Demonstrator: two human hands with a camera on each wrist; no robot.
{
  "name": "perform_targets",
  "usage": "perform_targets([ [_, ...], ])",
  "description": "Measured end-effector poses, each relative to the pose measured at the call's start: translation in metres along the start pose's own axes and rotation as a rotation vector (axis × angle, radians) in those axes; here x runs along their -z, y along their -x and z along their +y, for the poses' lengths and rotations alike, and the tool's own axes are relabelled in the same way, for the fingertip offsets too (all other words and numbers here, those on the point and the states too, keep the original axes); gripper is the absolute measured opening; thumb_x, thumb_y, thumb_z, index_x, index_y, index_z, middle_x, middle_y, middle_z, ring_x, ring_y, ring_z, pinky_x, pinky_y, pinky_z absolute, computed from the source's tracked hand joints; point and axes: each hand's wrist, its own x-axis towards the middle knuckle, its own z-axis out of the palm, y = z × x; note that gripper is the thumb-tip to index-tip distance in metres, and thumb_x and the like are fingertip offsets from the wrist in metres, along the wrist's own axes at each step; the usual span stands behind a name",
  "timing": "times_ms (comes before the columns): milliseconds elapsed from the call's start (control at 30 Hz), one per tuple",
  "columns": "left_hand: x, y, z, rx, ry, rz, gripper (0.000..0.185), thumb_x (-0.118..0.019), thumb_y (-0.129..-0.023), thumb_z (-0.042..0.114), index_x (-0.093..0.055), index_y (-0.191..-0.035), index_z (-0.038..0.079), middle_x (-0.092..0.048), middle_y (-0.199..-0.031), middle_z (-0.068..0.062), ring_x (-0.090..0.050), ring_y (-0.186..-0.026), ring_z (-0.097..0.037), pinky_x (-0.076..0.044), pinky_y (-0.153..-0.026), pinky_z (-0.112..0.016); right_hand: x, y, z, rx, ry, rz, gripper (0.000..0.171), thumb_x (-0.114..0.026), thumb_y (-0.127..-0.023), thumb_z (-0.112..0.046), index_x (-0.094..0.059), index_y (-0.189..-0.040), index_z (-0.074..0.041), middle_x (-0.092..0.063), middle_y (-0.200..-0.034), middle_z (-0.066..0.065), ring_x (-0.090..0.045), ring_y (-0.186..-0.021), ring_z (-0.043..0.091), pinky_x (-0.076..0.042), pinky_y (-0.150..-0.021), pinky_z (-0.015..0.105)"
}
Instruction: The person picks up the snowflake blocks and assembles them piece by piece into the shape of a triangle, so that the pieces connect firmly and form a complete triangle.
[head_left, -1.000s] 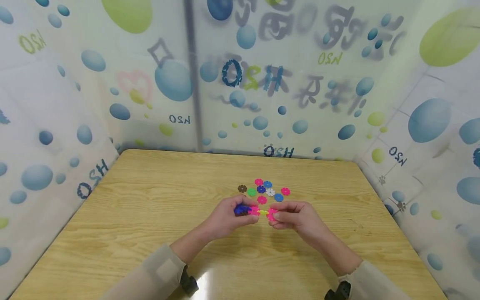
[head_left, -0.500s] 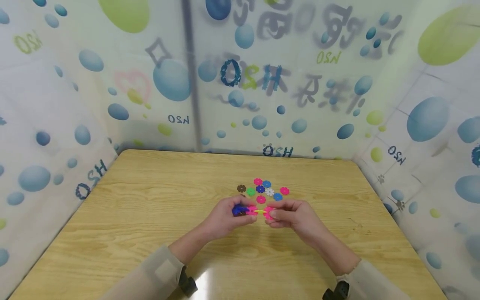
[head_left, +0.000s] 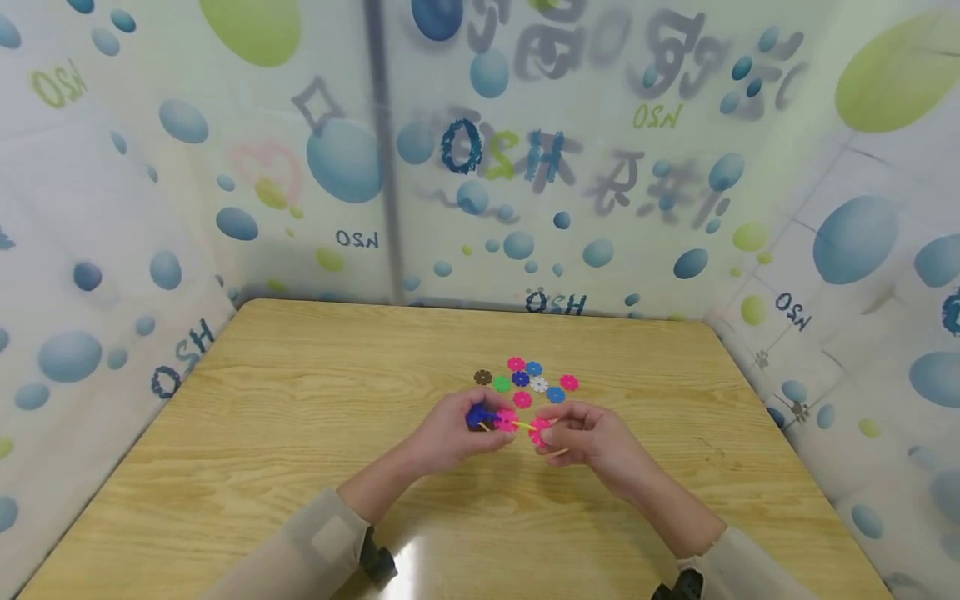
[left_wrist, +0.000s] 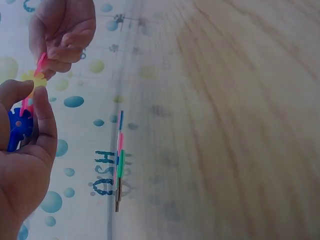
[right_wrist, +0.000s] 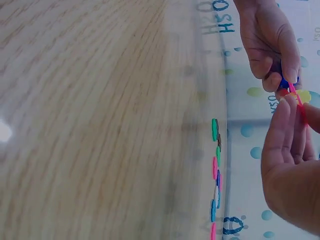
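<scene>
Snowflake chain | my left hand pinches its blue-pink end; my right hand grip pinches the pink disc | loose discs lie on worktop just beyond

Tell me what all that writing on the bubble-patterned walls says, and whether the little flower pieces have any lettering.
"OSH", mirrored, dark blue: back curtain, low above the table edge.
"OSH", mirrored: left curtain.
"OSN", small dark print: back curtain near the grey pole, and on the right curtain.
"OSN", green: upper back curtain.
Large grey characters on the back curtain: too blurred to read.
Flower discs: no lettering visible.
</scene>
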Motion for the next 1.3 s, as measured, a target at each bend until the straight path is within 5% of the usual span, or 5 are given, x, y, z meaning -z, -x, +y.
perform_targets([
  [300, 0.003, -0.001, 0.0, 0.0, 0.083, 0.029, 0.067, -0.087, -0.096, 0.018, -0.054, -0.154, 0.018, -0.061, -0.149, -0.02, -0.072, -0.111, -0.02, -0.063, -0.09, -0.026, -0.003, -0.001, 0.006, -0.012, 0.005, -0.049, 0.029, -0.075, -0.104, -0.018, -0.067, -0.127, -0.002, -0.08, -0.103, -0.001, -0.076, -0.097, 0.016, -0.065, -0.091, 0.037],
  [533, 0.003, -0.001, 0.005, 0.003, 0.312, 0.106, 0.066, -0.074, -0.103, 0.007, -0.041, -0.159, 0.007, -0.055, -0.149, -0.025, -0.07, -0.112, -0.018, -0.066, -0.09, -0.031, -0.007, 0.001, 0.009, 0.008, -0.098, -0.087, 0.024, -0.076, -0.103, -0.009, -0.063, -0.122, -0.002, -0.079, -0.104, 0.002, -0.079, -0.097, 0.014, -0.067, -0.091, 0.034],
  [867, -0.001, -0.001, 0.004, -0.003, 0.129, 0.164, 0.061, -0.084, -0.099, 0.021, -0.058, -0.154, 0.018, -0.074, -0.129, -0.013, -0.073, -0.115, -0.023, -0.064, -0.091, -0.029, -0.016, 0.002, 0.014, -0.04, -0.117, -0.121, 0.027, -0.077, -0.103, -0.01, -0.061, -0.122, 0.001, -0.079, -0.109, 0.008, -0.08, -0.102, 0.02, -0.067, -0.094, 0.036],
  [1300, -0.005, -0.003, 0.004, 0.045, 0.216, 0.154, 0.059, -0.085, -0.099, 0.017, -0.057, -0.151, 0.015, -0.065, -0.131, -0.015, -0.075, -0.112, -0.021, -0.066, -0.088, -0.031, -0.024, 0.001, 0.018, -0.045, -0.107, -0.138, 0.026, -0.077, -0.103, -0.009, -0.06, -0.121, 0.001, -0.078, -0.109, 0.009, -0.081, -0.104, 0.022, -0.067, -0.095, 0.039],
])
